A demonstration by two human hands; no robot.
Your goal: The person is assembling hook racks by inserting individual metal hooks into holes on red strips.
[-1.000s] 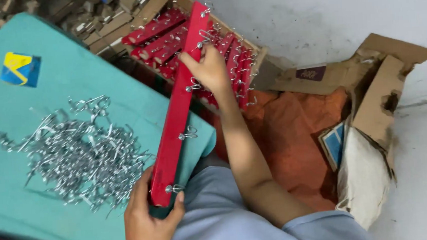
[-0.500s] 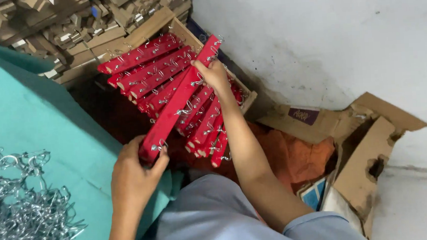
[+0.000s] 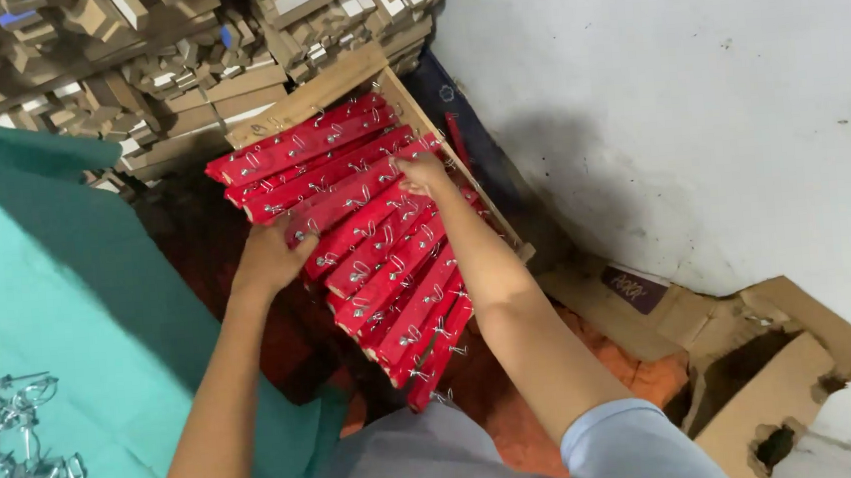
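Step in hand: the person was laying one red strip (image 3: 358, 199) onto the stack of red strips (image 3: 388, 272) inside the wooden crate (image 3: 335, 81), judged from both hands resting on it.
Left hand (image 3: 269, 260): curled around the strip's near end at about 9 o'clock of the stack, fingers wrapped over its edge; it had hold of the strip.
Right hand (image 3: 423, 172): lay flat over the strip's far end at about 1 o'clock, fingers pressing down; how far they closed under it could not be told.
Strip position: it ran slantwise from 8 o'clock to 2 o'clock, touching the strips beneath it, on top of the pile.
Metal hooks (image 3: 360, 271): small silver fittings stood up along each strip, so the strip probably needed to settle parallel with its neighbours to avoid snagging.
Doing it well: likely by lowering both ends together and keeping fingers off the hooks.
Risk: the lower strips fanned out past the crate's open side at 6 o'clock and could slide.
Nearby: teal table (image 3: 40, 296) at 9 o'clock with loose metal hooks (image 3: 7, 468); torn cardboard (image 3: 752, 346) at 4 o'clock.
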